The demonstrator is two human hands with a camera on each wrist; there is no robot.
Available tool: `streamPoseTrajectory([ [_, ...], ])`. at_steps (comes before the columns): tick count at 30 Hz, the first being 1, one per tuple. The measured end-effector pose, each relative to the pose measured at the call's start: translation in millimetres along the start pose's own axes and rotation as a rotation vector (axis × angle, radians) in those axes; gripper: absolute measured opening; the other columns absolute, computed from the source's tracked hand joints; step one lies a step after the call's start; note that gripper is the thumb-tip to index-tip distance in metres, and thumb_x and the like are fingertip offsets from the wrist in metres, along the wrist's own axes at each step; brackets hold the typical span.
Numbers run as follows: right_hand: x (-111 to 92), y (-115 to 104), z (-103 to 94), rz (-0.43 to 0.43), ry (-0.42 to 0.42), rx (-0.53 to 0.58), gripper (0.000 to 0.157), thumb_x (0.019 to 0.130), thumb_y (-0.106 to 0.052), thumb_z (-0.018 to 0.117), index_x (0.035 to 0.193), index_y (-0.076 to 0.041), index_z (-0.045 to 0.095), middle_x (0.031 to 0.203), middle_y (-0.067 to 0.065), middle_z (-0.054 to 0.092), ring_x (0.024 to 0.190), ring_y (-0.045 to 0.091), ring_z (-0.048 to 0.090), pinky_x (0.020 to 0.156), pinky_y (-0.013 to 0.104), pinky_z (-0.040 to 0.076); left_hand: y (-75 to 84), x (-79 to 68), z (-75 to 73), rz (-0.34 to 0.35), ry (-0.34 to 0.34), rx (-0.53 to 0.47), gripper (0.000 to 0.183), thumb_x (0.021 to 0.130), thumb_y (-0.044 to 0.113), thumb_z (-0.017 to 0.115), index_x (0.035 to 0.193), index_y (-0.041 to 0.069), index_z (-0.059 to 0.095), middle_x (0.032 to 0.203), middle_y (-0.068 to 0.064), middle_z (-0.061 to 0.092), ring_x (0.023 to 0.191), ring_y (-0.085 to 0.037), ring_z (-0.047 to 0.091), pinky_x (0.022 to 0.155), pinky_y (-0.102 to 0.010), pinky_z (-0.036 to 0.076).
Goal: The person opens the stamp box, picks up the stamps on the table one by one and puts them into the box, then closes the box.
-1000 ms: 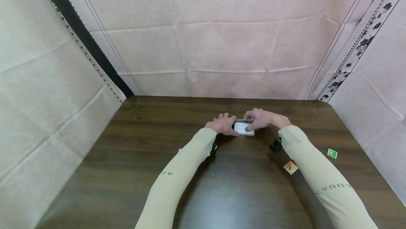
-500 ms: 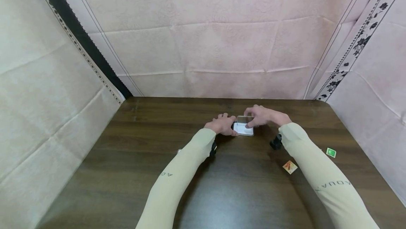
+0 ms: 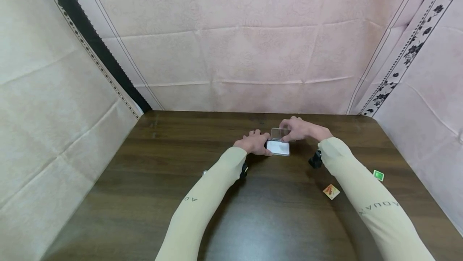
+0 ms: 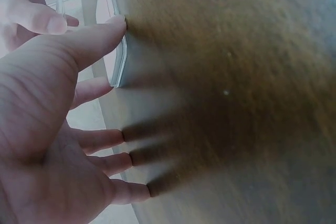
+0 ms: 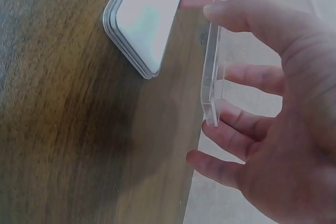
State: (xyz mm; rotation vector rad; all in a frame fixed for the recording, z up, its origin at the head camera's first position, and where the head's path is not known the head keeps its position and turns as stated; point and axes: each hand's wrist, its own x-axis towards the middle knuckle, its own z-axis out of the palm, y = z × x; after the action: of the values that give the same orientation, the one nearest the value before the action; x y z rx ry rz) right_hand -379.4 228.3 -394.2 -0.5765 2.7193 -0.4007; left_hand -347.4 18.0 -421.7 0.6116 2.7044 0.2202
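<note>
A flat rectangular box [image 3: 278, 148] lies on the table, with a white top, rounded corners and layered edges. At its left end, my left hand [image 3: 254, 143] holds it between thumb and index finger. The left wrist view shows the other left fingers [image 4: 102, 140] spread, with tips on the tabletop. My right hand [image 3: 299, 129] pinches a thin clear plastic lid [image 5: 211, 51] by its edge. That lid is tilted up above the far side of the box, and a gap separates the two in the right wrist view.
On the brown wooden table [image 3: 253, 221] lie an orange patterned card [image 3: 330, 191] and a green card [image 3: 378, 175], near the right sleeve. A small pale object [image 3: 204, 172] peeks out beside the left sleeve. Pale cloth walls [image 3: 235, 60] enclose the table.
The clear lid has come up off the box and moved away toward the far edge with my right hand, baring the white top. My left hand has stayed in place.
</note>
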Motion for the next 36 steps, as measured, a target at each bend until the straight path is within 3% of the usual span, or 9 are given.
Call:
streamPoseTrajectory([
  [9, 5.4, 1.0, -1.2, -0.001, 0.041, 0.006, 0.057, 0.085, -0.038, 0.073, 0.132, -0.011, 0.054, 0.122, 0.021, 0.051, 0.108, 0.033, 0.043, 0.083, 0.043, 0.043, -1.7, -1.6, 1.2, -0.002, 0.006, -0.005, 0.064, 0.089, 0.055, 0.064, 0.143, 0.027, 0.043, 0.14, -0.009, 0.043, 0.122, -0.028, 0.04, 0.104, -0.055, 0.039],
  [36, 22.1, 8.1, 8.6, 0.042, 0.094, -0.007, 0.059, 0.086, -0.037, 0.072, 0.133, -0.008, 0.053, 0.117, 0.019, 0.05, 0.107, 0.033, 0.041, 0.085, 0.047, 0.041, -1.1, -1.5, 0.4, 0.006, 0.008, -0.013, 0.063, 0.09, 0.054, 0.063, 0.143, 0.026, 0.042, 0.142, -0.01, 0.042, 0.124, -0.027, 0.039, 0.107, -0.056, 0.036],
])
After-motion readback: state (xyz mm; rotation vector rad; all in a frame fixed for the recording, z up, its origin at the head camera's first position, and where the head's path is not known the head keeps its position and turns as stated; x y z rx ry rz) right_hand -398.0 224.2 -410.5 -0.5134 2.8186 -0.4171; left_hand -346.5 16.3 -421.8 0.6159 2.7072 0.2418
